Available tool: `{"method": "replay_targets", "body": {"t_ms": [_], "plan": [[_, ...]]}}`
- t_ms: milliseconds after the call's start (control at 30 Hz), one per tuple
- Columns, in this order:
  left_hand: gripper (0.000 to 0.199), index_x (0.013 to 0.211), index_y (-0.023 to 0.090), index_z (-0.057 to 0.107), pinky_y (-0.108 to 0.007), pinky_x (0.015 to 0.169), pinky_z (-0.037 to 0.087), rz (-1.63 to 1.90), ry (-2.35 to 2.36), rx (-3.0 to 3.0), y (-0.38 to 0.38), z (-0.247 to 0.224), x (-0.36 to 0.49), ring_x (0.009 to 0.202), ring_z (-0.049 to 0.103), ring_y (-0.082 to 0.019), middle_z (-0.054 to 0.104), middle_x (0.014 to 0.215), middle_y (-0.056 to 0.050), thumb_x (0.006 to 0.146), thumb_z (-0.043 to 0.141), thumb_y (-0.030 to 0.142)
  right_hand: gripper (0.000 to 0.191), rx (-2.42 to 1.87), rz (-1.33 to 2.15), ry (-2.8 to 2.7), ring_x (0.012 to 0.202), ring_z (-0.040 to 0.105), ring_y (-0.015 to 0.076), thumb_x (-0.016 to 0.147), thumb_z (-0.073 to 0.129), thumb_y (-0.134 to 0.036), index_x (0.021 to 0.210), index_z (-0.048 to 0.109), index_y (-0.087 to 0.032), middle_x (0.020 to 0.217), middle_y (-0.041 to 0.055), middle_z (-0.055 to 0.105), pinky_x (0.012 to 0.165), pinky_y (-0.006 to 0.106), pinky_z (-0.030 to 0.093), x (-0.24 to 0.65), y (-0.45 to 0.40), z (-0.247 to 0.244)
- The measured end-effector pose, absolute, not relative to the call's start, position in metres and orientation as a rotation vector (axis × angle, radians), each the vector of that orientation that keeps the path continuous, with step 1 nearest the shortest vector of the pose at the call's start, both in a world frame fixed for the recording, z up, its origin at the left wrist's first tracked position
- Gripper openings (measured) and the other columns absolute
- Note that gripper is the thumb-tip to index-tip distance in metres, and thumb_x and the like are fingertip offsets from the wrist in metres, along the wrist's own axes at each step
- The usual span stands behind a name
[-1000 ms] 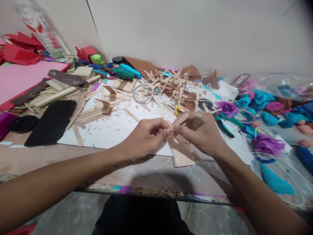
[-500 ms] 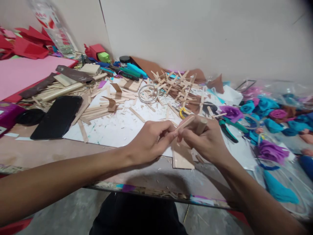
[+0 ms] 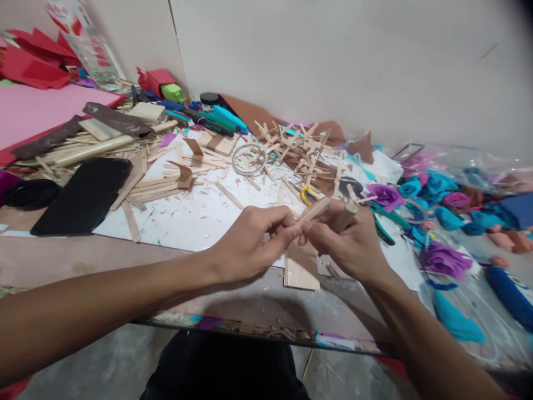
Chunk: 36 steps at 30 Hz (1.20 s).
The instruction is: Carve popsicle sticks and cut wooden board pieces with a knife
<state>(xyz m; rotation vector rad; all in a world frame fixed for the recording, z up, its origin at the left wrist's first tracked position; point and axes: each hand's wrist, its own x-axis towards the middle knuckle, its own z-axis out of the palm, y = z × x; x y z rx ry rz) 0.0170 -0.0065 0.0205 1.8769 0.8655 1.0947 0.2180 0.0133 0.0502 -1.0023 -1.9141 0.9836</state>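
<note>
Barely changed tbh: left hand (image 3: 252, 239) still pinching a craft stick (image 3: 313, 211), right hand (image 3: 356, 241) gripping a wooden rod (image 3: 345, 218), same step.

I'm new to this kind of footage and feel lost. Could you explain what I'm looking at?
There is no machine here: a person works bare-handed, and the view comes from a camera worn on the head, looking forward and down. The left hand pinches a flat wooden stick; the right hand, close beside it, holds a thicker wooden piece, partly hidden. On the table you can see a white sheet, a tangle of sticks, a black phone, green-handled pliers and a purple flower.
</note>
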Motion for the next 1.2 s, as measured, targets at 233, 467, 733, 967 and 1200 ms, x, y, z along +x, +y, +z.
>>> {"method": "replay_targets", "body": {"t_ms": [233, 467, 733, 967, 1200], "plan": [[0.028, 0.083, 0.016, 0.066, -0.022, 0.058, 0.036, 1.087, 0.927, 1.915, -0.011, 0.018, 0.018, 0.061, 0.048, -0.010, 0.060, 0.068, 0.002, 0.105, 0.057, 0.031, 0.015, -0.992, 0.851, -1.941, 0.049, 0.057, 0.0109, 0.082, 0.064, -0.011, 0.072, 0.070, -0.020, 0.060, -0.0026, 0.068, 0.048, 0.024, 0.040, 0.214, 0.009, 0.050], [0.025, 0.081, 0.017, 0.064, -0.023, 0.058, 0.035, 1.117, 0.919, 1.965, -0.014, 0.021, 0.019, 0.061, 0.048, -0.009, 0.058, 0.067, 0.003, 0.103, 0.057, 0.023, 0.015, -0.992, 0.806, -1.965, 0.052, 0.059, 0.0116, 0.084, 0.063, -0.011, 0.074, 0.067, -0.021, 0.061, -0.0028, 0.068, 0.051, 0.025, 0.043, 0.216, 0.006, 0.047], [0.021, 0.086, 0.017, 0.066, -0.024, 0.063, 0.039, 1.102, 0.935, 1.966, -0.014, 0.018, 0.018, 0.062, 0.051, -0.009, 0.063, 0.072, 0.003, 0.105, 0.058, 0.024, 0.015, -0.984, 0.841, -1.951, 0.051, 0.056, 0.0099, 0.088, 0.063, -0.011, 0.077, 0.067, -0.020, 0.064, -0.0032, 0.067, 0.050, 0.025, 0.040, 0.214, 0.007, 0.045], [0.024, 0.085, 0.016, 0.064, -0.023, 0.064, 0.040, 1.144, 0.925, 1.875, -0.011, 0.021, 0.022, 0.066, 0.052, -0.009, 0.061, 0.073, 0.003, 0.106, 0.059, 0.029, 0.020, -1.030, 0.796, -1.897, 0.043, 0.045, 0.0076, 0.087, 0.062, -0.009, 0.071, 0.067, -0.020, 0.053, -0.0071, 0.057, 0.046, 0.024, 0.034, 0.215, 0.004, 0.053], [0.027, 0.083, 0.016, 0.063, -0.023, 0.064, 0.038, 1.099, 0.943, 1.854, -0.013, 0.018, 0.022, 0.065, 0.050, -0.009, 0.059, 0.071, 0.004, 0.106, 0.058, 0.031, 0.024, -1.006, 0.611, -2.001, 0.046, 0.049, 0.0081, 0.082, 0.066, -0.008, 0.062, 0.063, -0.021, 0.054, -0.0050, 0.061, 0.045, 0.022, 0.033, 0.216, 0.009, 0.059]]}}
